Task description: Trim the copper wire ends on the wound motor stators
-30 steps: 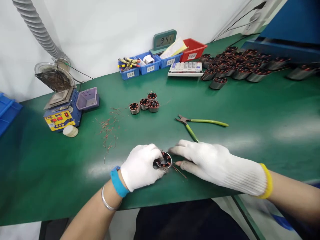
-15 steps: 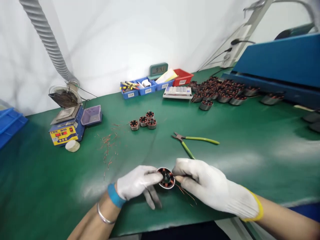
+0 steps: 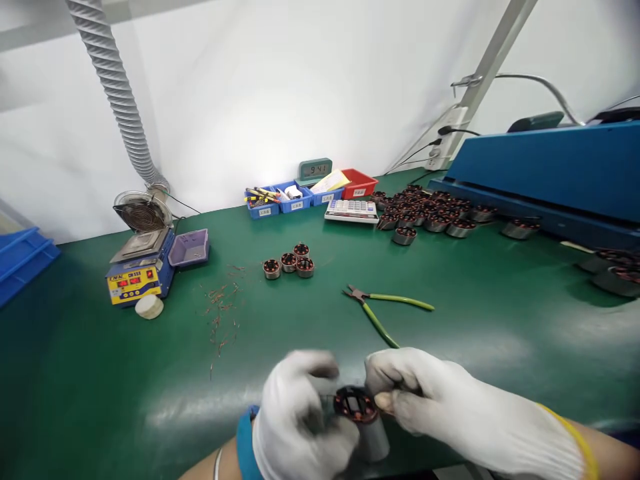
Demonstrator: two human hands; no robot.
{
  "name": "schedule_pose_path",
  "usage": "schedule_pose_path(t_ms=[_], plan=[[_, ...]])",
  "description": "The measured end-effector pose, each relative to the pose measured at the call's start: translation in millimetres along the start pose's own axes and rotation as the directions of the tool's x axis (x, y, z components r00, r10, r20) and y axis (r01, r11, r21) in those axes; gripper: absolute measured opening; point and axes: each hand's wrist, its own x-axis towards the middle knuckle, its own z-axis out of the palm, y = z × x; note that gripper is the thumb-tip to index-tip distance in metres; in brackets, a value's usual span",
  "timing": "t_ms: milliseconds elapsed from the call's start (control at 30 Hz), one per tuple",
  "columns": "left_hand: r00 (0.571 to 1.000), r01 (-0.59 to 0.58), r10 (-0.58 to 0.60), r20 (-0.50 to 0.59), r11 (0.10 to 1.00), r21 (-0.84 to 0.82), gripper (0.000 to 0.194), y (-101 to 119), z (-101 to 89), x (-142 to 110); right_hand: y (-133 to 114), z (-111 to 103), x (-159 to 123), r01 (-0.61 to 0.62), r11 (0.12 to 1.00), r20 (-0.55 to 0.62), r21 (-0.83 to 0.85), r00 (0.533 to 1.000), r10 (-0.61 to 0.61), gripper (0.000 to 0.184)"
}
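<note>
A motor stator (image 3: 356,404) with copper windings and a silvery side is between my gloved hands near the front edge of the table. My right hand (image 3: 415,393) is closed, thumb and forefinger pinched at the stator's right rim. On the other side, my left hand (image 3: 300,417) curls beside the stator, its thumb close to the lower side; motion blur hides whether the fingers grip it. Green-handled cutting pliers (image 3: 357,294) lie with their handles spread just beyond my hands. Several small stators (image 3: 289,262) are grouped farther back, and copper wire scraps (image 3: 218,307) are scattered to their left.
At the left stand a blue and yellow solder pot (image 3: 135,283), a purple tray (image 3: 190,249) and a ducted hose (image 3: 115,87). Parts bins (image 3: 297,205), a calculator (image 3: 351,211) and a clock line the wall. Many stators (image 3: 430,210) are piled before a blue machine (image 3: 550,160).
Both hands and the stator are lower and nearer in view. The stator has turned to show its side. My left hand has gone from extended fingers to a curled shape; the camera has tilted up.
</note>
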Motion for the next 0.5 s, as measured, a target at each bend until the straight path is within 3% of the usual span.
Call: schedule_pose_path(t_ms=[33, 67, 100, 133, 167, 200, 233, 267, 333, 367, 433, 500], plan=[[0.991, 0.128, -0.132, -0.011, 0.977, -0.171, 0.038, -3, -1.5, 2, -3, 0, -1, 0.011, 0.995, -0.039, -0.098, 0.999, -0.015, 0.010], [0.955, 0.291, -0.254, 0.155, 0.904, -0.314, 0.044, -6, -2.4, 5, -5, 1, -2, 0.023, 0.982, -0.075, -0.185, 0.996, -0.038, 0.010], [0.870, 0.469, -0.331, 0.365, 0.783, -0.408, 0.052, -9, -2.5, 9, -7, 1, -2, 0.033, 0.967, -0.100, -0.252, 0.993, -0.060, 0.011], [0.753, 0.618, -0.342, 0.562, 0.663, -0.423, 0.058, -11, -2.1, 12, -8, 2, -1, 0.036, 0.955, -0.111, -0.293, 0.991, -0.071, 0.012], [0.660, 0.709, -0.331, 0.675, 0.572, -0.412, 0.060, -12, -1.1, 14, -8, 2, 1, 0.032, 0.949, -0.114, -0.315, 0.991, -0.071, 0.013], [0.640, 0.738, -0.336, 0.691, 0.520, -0.430, 0.061, -12, 0.0, 16, -7, 2, 2, 0.016, 0.945, -0.120, -0.325, 0.991, -0.058, 0.014], [0.689, 0.709, -0.350, 0.635, 0.509, -0.488, 0.061, -11, 1.0, 17, -5, 1, 4, -0.006, 0.946, -0.125, -0.323, 0.992, -0.037, 0.014], [0.774, 0.628, -0.355, 0.524, 0.531, -0.568, 0.062, -10, 1.7, 17, -3, 0, 6, -0.030, 0.951, -0.123, -0.307, 0.992, -0.008, 0.014], [0.915, 0.403, -0.288, 0.283, 0.595, -0.696, 0.052, -5, 1.3, 14, 0, -4, 8, -0.061, 0.974, -0.096, -0.220, 0.995, 0.041, 0.013], [0.950, 0.304, -0.247, 0.190, 0.606, -0.735, 0.044, -4, 0.3, 12, 0, -6, 9, -0.070, 0.985, -0.067, -0.158, 0.996, 0.060, 0.012], [0.971, 0.216, -0.219, 0.100, 0.611, -0.762, 0.043, -2, -2.5, 10, -2, -10, 8, -0.074, 0.995, 0.009, -0.068, 0.997, 0.075, 0.011], [0.963, 0.259, -0.230, 0.143, 0.628, -0.734, 0.033, -2, -4.5, 10, -9, -12, 5, -0.041, 0.993, 0.044, -0.108, 0.998, 0.046, 0.010]])
